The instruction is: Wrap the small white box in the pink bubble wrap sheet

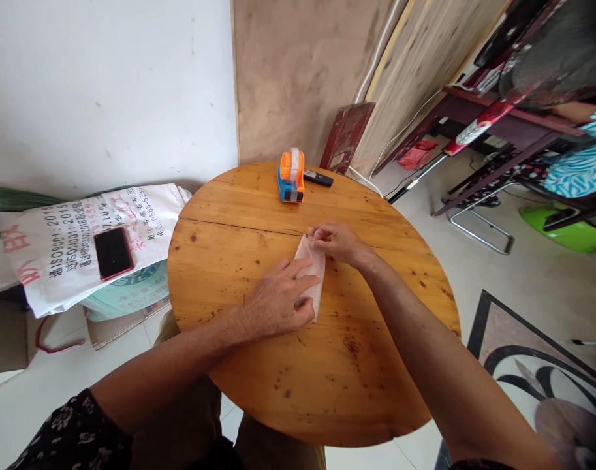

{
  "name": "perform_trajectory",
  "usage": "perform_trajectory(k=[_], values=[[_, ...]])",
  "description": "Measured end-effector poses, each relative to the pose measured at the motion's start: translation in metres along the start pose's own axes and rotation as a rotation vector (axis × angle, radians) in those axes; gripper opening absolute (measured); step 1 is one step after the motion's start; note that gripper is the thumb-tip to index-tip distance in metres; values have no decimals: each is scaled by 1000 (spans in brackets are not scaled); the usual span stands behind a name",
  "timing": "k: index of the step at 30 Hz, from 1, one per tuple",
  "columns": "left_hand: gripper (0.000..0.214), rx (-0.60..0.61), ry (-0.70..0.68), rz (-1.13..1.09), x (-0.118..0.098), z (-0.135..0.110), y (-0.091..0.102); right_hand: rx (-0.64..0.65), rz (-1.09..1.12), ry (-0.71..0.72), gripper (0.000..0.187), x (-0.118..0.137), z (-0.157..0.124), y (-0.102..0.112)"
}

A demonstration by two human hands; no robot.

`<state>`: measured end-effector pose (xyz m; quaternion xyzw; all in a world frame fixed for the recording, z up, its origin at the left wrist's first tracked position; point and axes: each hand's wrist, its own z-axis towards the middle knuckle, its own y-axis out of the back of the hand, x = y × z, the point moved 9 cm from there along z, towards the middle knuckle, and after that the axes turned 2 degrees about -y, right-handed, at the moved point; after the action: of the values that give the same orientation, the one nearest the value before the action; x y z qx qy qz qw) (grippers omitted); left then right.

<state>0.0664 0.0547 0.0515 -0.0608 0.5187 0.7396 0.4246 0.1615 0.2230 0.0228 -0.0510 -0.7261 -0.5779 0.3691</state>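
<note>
A narrow, pale pinkish-white sheet (316, 269) lies on the round wooden table; whether it is paper or soft wrap I cannot make out. My left hand (284, 297) rests over its left side with the fingers stretched out and a little apart. At the sheet's far end, my right hand (334, 240) has thumb and fingers pinched together on the edge. Part of the sheet is hidden under the left fingers. Beyond both hands stands an orange and blue tape dispenser (292, 177) with a roll of clear tape.
Beside the dispenser lies a dark remote-like object (318, 177). The round table (258, 378) has a wall behind it. At left, a phone (113, 253) sits on a printed white sack (151, 228). To the right are a fan (478, 130), a desk and a seated person's patterned clothing.
</note>
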Motion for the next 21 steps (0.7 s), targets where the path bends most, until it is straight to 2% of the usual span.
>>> perform_trajectory(k=[2,4,6,8,11,14,21], values=[[34,5,-2,10,0,0,0,-43,-49,-77,15,-5,-4,-1],[33,1,-5,17,0,0,1,-99,-132,-147,38,-5,-9,3],[32,-6,-14,21,-1,-1,1,-125,-237,-207,51,-2,-15,6],[32,-11,-19,22,-1,-1,1,-116,-329,-252,48,3,-19,7],[30,-13,-11,22,-1,-1,1,-97,-432,-304,31,7,-24,7],[30,0,-2,18,-1,-1,1,-93,-465,-332,23,6,-26,7],[33,-13,-20,33,-3,-1,2,-80,-218,-292,19,0,-28,0]])
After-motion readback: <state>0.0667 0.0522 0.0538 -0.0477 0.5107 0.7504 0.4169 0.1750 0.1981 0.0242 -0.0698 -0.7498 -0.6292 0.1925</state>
